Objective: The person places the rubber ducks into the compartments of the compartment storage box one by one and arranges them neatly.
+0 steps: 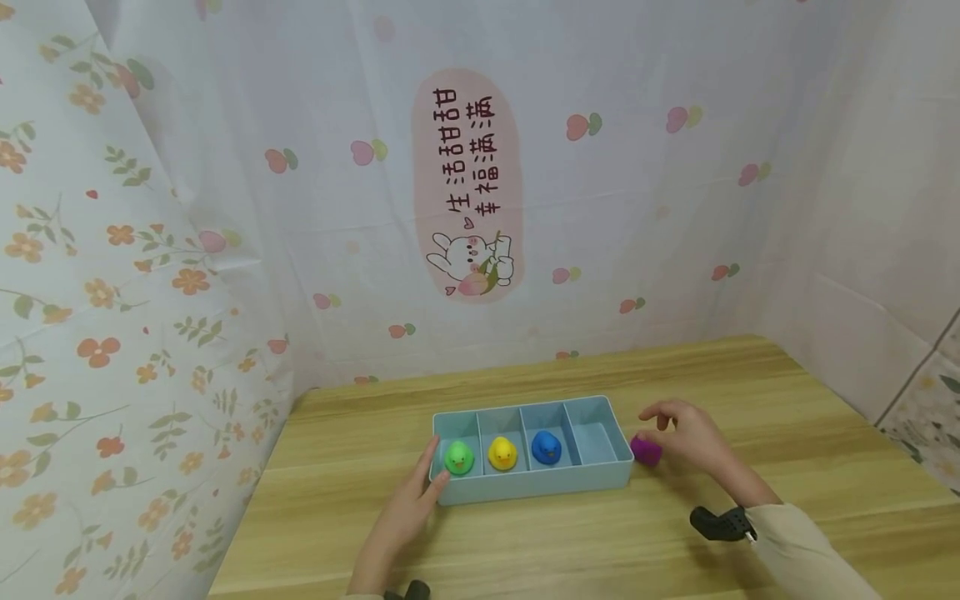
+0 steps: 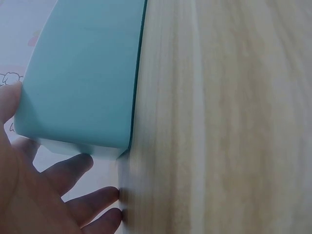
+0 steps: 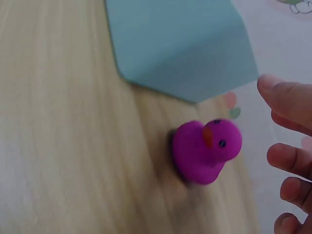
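Observation:
A light blue divided box [image 1: 532,486] holds a green toy duck [image 1: 459,458], a yellow toy duck [image 1: 502,453] and a blue toy duck [image 1: 547,447], one per compartment from the left. Its rightmost compartment holds no duck. My left hand [image 1: 408,500] rests at the box's left end, thumb at the front corner and fingers loosely spread along the end wall. On the table just past the right end sits a purple toy duck [image 3: 204,151], upright. Beside it my right hand [image 1: 690,437] hovers with parted, slightly bent fingers, apart from the duck in the right wrist view.
The wood-grain table [image 1: 525,550] runs back to a hanging printed cloth [image 1: 637,208]. More flowered cloth [image 1: 112,333] hangs along the left side. A black wrist device [image 1: 720,524] is worn at the right sleeve [image 1: 802,550].

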`<state>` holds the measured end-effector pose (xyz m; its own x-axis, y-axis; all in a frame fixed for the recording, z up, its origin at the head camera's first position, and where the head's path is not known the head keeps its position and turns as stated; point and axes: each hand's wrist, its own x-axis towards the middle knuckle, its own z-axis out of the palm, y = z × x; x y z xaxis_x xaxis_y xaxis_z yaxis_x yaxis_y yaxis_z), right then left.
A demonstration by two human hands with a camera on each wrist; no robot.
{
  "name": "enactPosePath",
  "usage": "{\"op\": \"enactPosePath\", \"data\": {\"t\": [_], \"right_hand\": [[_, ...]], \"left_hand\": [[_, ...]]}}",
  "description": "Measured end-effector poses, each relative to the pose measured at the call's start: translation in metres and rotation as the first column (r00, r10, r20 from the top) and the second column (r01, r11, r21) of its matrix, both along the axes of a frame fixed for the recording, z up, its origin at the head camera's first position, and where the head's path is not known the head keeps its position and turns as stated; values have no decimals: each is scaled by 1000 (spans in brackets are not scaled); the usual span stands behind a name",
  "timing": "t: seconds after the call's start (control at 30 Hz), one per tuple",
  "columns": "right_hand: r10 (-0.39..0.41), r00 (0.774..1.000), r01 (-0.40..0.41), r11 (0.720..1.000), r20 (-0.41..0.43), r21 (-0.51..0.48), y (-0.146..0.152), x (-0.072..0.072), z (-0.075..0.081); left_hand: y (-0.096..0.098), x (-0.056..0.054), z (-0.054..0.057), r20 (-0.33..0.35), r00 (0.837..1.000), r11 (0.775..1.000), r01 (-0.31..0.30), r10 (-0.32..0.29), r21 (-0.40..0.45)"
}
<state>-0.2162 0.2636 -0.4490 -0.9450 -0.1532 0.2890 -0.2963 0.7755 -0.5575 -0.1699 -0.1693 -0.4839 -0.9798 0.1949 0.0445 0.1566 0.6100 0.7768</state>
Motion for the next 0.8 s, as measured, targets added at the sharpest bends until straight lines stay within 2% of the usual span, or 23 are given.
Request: {"op": "enactPosePath", "data": {"t": [0.3, 0.8], "right_hand": [[30, 993, -31, 999, 117, 7, 8, 2, -15], [24, 995, -24, 1000, 96, -7, 9, 8, -34]], "left_hand": [[0, 1, 5, -14, 1000, 1000, 11, -11, -12], [1, 1, 3, -15, 1000, 1000, -1, 0, -23]]}}
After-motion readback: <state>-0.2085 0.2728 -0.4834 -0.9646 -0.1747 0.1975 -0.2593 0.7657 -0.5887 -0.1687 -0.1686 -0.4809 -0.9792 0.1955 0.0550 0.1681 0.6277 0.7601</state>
